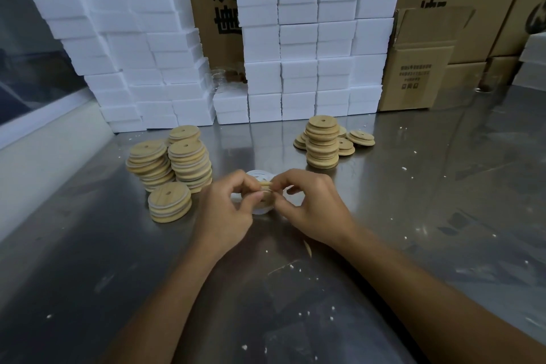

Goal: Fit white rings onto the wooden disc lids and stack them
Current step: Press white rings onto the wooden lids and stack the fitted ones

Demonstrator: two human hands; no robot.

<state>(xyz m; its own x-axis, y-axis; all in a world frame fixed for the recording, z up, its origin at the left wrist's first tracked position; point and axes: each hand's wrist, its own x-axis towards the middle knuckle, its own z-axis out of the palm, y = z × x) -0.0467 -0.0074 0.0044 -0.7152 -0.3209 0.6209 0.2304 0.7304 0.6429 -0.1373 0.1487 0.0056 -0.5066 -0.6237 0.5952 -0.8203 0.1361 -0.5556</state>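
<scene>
Above metal table (384, 216), hands pinch wooden lid (266, 190): left hand (227, 213), right hand (310, 204).

The wooden disc lid (266, 188) is mostly hidden behind the fingers of the left hand (226, 210) & right hand (310, 207); only its edge shows. Can't tell if a white ring (261, 177) is on it yet. Cardboard boxes (419, 68) cut off at top, print too small to read.

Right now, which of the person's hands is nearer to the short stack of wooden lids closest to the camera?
Left. The left hand is just to the right of the short stack; the right hand is farther right, beyond the left hand.
</scene>
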